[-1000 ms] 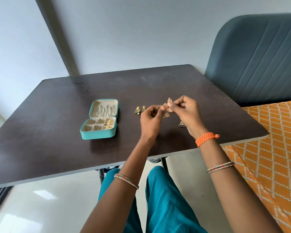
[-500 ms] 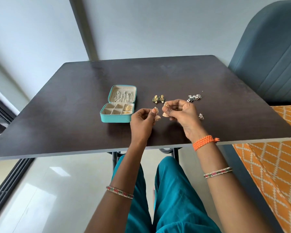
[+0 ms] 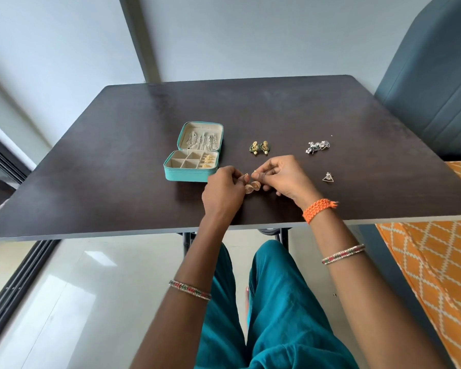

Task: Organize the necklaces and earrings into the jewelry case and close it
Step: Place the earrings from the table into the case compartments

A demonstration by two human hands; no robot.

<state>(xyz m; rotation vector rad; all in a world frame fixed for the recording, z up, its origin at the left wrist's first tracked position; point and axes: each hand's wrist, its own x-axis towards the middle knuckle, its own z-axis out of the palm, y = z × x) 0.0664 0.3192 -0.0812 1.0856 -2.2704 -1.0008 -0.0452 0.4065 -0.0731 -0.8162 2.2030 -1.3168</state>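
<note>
Over the dark worktop (image 3: 117, 166), the left hand (image 3: 222, 189) and right hand (image 3: 282, 178) each pinch one gold bell-shaped earring (image 3: 252, 186), the two nearly touching. Just left, the teal jewelry case (image 3: 190, 175) lies open, necklaces (image 3: 203, 141) in its lid. Beyond the hands sit green-gold earrings (image 3: 259, 147), a silver cluster (image 3: 318, 146), and a triangular earring (image 3: 328, 177).

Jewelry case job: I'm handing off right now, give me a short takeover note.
Left hand pinches one gold bell earring; right hand pinches its twin, both just above the table.
Case lies open at left: necklaces in the lid, some gold earrings in the tray.
Left to do: the held pair, the green-gold pair, the silver cluster, the triangle earring; then close the case.
</note>
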